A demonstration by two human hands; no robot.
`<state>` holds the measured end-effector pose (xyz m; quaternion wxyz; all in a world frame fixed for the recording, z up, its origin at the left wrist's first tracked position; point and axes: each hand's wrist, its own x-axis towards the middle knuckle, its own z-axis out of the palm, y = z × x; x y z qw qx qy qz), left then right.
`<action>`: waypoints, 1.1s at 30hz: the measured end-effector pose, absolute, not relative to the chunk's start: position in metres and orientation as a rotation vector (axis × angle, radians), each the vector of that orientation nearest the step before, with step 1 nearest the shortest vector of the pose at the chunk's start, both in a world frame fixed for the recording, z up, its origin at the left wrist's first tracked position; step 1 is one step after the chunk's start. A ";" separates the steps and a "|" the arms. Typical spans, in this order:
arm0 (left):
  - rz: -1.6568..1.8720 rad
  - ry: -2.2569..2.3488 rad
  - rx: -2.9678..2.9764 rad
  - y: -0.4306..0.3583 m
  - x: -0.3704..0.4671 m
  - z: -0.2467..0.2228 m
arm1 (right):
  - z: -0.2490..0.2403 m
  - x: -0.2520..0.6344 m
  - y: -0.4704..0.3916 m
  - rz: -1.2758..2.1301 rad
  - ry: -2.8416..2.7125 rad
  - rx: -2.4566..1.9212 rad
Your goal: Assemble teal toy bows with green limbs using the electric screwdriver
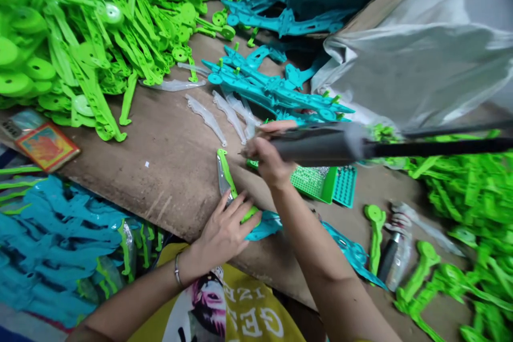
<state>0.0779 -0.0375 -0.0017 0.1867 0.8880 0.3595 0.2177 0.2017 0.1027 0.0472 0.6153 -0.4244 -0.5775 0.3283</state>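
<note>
My right hand (273, 159) is wrapped round a dark electric screwdriver (320, 144), its thin tip pointing left above the table. Under the fingers of my left hand (226, 227) lies a bright green plastic piece (227, 171), held against the tabletop. A clear blade-shaped strip (221, 179) runs along the green piece. A teal plastic frame (266, 224) extends to the right from beneath my left hand, partly hidden by my right forearm. Beyond the screwdriver tip lie several loose clear blades (206, 119). Partly behind my right hand stands a green perforated tray (315, 184) with small metal parts.
A tall heap of green pieces (92, 37) covers the back left; another green heap (460, 208) is at right. Teal frames (276, 91) are stacked at the back. A red-yellow box (47, 145) sits by the left edge. A black-handled tool (388, 262) lies at right.
</note>
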 end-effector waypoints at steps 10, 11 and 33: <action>0.720 1.331 2.318 -0.047 0.073 -0.004 | 0.025 0.254 0.091 0.589 -1.101 -1.099; 0.724 1.366 2.293 -0.048 0.073 -0.005 | 0.023 0.254 0.092 0.585 -1.101 -1.096; 0.668 1.249 2.322 -0.045 0.083 0.000 | 0.068 0.250 0.048 0.673 -1.091 -0.945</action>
